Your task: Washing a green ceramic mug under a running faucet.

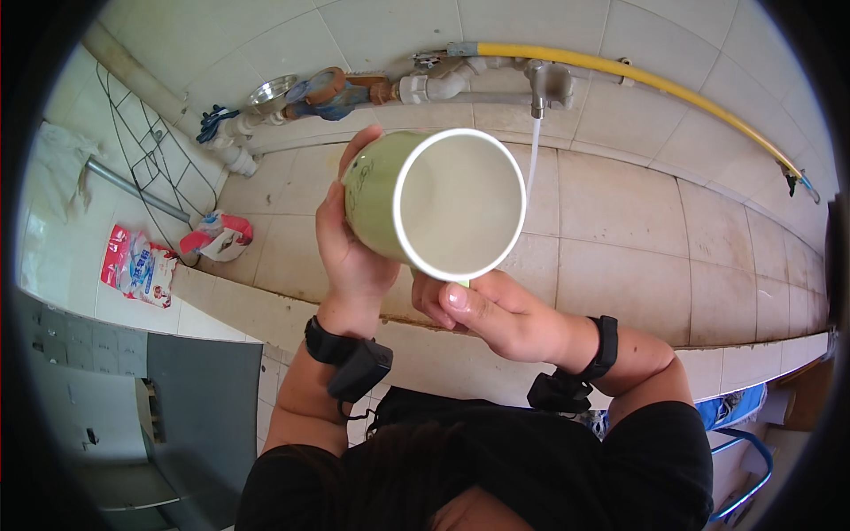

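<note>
A green mug (374, 190) with a white rim and a pale inside is held up, tilted so that its mouth faces me. My left hand (359, 257) wraps round its left side, with the fingers partly hidden behind it. Below the rim my right hand (500, 314) is closed at the mug's handle, its thumb on top; most of the handle is hidden. Just behind the mug's right edge, a thin stream of water (533, 155) runs down from a metal tap (538, 93). Whether the stream touches the mug cannot be told.
Under the mug lies a tiled basin (620, 265) with a raised front ledge (212, 296). Pipes with a blue water meter (332, 96) and a yellow hose (637, 71) run along the back wall. At left are a red-and-white packet (139, 267), another bag (217, 236) and a wire rack (155, 155).
</note>
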A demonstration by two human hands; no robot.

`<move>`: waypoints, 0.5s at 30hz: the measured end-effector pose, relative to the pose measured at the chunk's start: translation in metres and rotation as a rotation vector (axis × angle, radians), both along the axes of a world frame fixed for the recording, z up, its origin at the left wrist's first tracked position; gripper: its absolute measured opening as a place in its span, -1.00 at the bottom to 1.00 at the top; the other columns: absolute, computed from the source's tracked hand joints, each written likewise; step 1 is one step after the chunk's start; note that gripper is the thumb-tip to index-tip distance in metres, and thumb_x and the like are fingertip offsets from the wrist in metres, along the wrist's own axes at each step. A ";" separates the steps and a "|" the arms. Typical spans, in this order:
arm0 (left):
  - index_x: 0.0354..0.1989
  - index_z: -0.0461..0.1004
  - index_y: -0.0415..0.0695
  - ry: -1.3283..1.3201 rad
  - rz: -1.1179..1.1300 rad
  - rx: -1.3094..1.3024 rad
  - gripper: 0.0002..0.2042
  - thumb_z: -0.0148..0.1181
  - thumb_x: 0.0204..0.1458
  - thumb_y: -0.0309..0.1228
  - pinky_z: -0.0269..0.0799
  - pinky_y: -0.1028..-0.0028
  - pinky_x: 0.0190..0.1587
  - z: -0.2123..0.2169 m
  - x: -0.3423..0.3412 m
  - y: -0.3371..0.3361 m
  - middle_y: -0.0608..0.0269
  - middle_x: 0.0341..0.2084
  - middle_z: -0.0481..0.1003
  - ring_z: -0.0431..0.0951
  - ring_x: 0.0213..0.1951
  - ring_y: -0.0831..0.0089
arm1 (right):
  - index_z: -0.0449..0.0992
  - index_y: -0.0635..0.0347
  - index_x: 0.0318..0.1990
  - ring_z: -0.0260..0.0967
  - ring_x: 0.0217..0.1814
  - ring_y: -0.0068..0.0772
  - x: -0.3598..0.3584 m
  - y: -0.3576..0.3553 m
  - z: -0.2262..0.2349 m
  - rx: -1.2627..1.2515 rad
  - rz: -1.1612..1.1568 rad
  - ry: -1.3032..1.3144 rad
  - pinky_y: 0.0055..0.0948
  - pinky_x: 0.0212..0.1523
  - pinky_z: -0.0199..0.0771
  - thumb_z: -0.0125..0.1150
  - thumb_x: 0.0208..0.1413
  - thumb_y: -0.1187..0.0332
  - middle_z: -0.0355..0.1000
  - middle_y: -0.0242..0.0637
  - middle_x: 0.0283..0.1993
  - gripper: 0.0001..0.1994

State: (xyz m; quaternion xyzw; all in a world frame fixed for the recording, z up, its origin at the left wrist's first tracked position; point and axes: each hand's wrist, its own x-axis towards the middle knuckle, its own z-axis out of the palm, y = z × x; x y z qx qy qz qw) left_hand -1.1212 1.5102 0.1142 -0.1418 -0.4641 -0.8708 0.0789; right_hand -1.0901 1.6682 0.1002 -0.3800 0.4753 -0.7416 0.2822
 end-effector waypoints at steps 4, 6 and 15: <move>0.27 -0.23 0.01 0.078 -0.245 0.040 -0.35 -0.19 0.05 -0.04 0.00 0.24 0.19 0.001 -0.001 -0.005 -0.15 0.20 -0.08 0.10 0.18 0.15 | 0.34 0.28 -0.24 0.22 -0.36 -0.37 0.004 0.006 -0.004 -0.014 -0.246 0.262 -0.43 -0.29 0.27 -0.16 0.19 0.26 0.27 -0.29 -0.43 -0.75; 0.27 -0.25 0.03 0.087 -0.256 0.018 -0.36 -0.19 0.05 -0.07 0.01 0.24 0.19 0.003 0.005 -0.007 -0.14 0.20 -0.09 0.10 0.18 0.14 | 0.36 0.28 -0.26 0.25 -0.33 -0.29 0.002 0.008 -0.007 -0.044 -0.279 0.364 -0.38 -0.25 0.27 -0.12 0.16 0.31 0.30 -0.23 -0.39 -0.79; 0.27 -0.21 0.03 -0.005 -0.322 0.017 -0.38 -0.14 0.03 -0.21 0.07 0.23 0.15 0.018 0.015 -0.008 -0.07 0.16 0.05 0.16 0.14 0.16 | 0.39 0.27 -0.27 0.29 -0.23 -0.01 -0.001 0.005 -0.005 -0.117 -0.390 0.590 -0.23 -0.17 0.29 -0.02 0.07 0.40 0.37 -0.10 -0.27 -0.85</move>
